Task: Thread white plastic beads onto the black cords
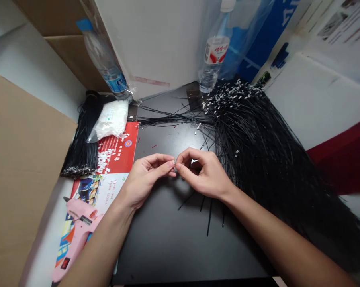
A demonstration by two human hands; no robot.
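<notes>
Black tabletop [180,251] below left hand [145,179] and right hand [202,173], pinching together

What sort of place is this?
Probably a small hand-assembly workspace: left hand and right hand pinching a white piece, a heap of black cords tipped with white pieces, a bag of white plastic parts, and a pink hot glue gun.

2 hands [147,179] [204,173] — 2 btls [104,57] [216,52], 1 glue gun [75,239]
</notes>
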